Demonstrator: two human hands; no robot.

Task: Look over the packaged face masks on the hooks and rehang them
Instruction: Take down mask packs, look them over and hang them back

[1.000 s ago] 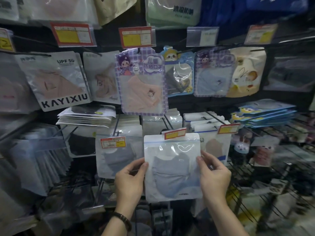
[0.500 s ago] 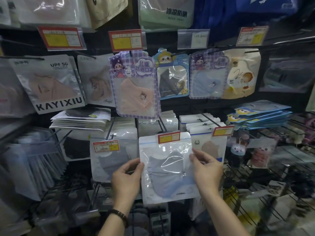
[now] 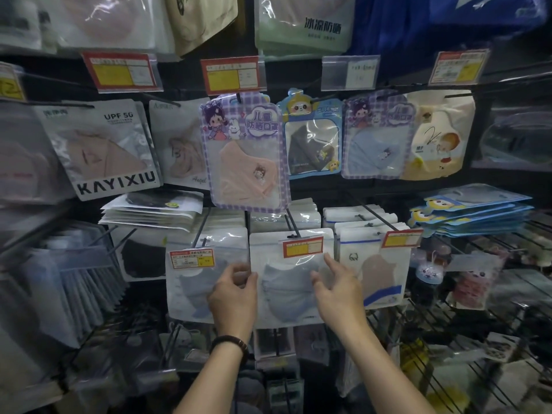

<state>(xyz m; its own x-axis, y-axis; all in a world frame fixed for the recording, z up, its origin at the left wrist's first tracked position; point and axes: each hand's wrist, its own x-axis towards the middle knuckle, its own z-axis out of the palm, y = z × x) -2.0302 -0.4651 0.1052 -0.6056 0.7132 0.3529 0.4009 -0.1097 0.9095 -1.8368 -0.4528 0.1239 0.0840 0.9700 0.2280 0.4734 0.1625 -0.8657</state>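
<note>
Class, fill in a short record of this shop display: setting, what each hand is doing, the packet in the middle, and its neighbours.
Setting: wire hooks hung with packaged face masks
Left hand: fingers curled at the left edge of the blue mask packet
Right hand: open, fingers spread over the packet's right side
Packet state: hanging on the centre hook behind a price tag
Left neighbour: grey-blue mask packet
Right neighbour: beige mask packet
Above: pink child's mask packet

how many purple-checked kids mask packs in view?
2. Pink-mask pack hangs centre on the upper row; blue-mask pack two hooks right. More may hang hidden behind each.
</note>
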